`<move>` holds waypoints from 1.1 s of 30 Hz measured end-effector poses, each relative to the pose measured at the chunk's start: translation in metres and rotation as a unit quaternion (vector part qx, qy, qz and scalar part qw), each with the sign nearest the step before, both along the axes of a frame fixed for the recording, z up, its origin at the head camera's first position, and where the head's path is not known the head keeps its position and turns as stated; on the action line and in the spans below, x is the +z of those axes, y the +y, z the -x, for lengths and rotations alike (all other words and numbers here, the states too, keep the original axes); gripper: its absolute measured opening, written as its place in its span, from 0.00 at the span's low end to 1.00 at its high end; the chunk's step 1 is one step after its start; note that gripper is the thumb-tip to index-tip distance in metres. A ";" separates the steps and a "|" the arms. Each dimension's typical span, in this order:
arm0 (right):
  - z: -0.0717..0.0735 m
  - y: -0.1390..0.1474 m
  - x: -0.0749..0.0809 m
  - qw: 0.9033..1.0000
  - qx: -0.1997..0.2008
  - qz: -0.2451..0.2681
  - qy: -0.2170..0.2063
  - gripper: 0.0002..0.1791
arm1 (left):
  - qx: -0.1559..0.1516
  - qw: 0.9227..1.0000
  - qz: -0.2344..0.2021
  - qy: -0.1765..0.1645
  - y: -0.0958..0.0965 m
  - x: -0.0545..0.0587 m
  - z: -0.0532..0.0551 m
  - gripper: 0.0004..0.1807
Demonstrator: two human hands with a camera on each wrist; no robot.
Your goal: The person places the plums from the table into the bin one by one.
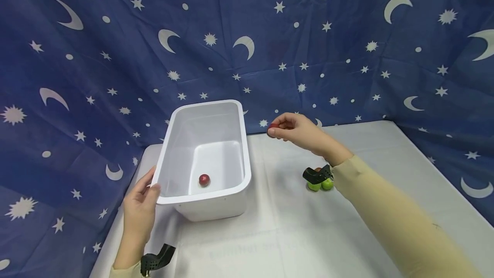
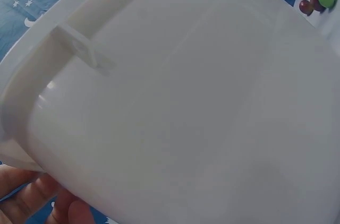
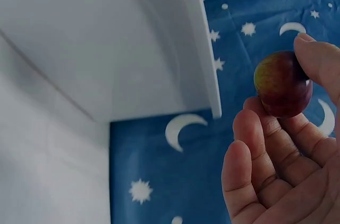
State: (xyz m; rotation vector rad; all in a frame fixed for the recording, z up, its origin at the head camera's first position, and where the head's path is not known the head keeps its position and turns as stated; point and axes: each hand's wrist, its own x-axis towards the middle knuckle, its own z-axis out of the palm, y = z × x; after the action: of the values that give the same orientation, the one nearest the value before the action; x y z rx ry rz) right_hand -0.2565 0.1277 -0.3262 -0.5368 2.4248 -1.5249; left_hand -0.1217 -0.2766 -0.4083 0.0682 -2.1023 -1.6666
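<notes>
Fruit (image 1: pixel 204 179) sits in the white tub (image 1: pixel 214 210), centre-left, which my left hand (image 1: pixel 140 205) grips; my right hand (image 1: pixel 302 134) pinches a plum (image 3: pixel 283 84); other fruits (image 1: pixel 327 184), lower right, seem still to go.

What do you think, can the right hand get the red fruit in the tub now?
Probably not: the right hand pinches another fruit. But the tub is open above the red fruit.

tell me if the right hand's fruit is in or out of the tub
Out: the head view shows the right hand holding the fruit to the right of the tub.
</notes>
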 end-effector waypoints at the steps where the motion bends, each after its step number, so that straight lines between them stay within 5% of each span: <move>1: 0.004 -0.003 -0.001 1.000 0.006 0.004 0.005 0.26 | 0.000 1.000 0.004 0.000 0.000 0.000 0.000 0.24; 19: 0.009 -0.084 0.021 0.996 0.059 0.064 0.034 0.22 | 0.005 1.000 -0.003 0.006 0.000 0.004 -0.002 0.23; 33: 0.004 -0.166 0.014 0.989 -0.024 0.119 0.086 0.18 | 0.000 1.000 -0.014 0.009 0.000 0.000 -0.001 0.23</move>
State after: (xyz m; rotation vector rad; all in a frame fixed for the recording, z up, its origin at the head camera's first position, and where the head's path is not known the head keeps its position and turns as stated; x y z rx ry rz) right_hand -0.2608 -0.0384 -0.3124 -0.6876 2.4075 -1.8762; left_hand -0.1210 -0.2761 -0.4080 0.0607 -2.0659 -1.6914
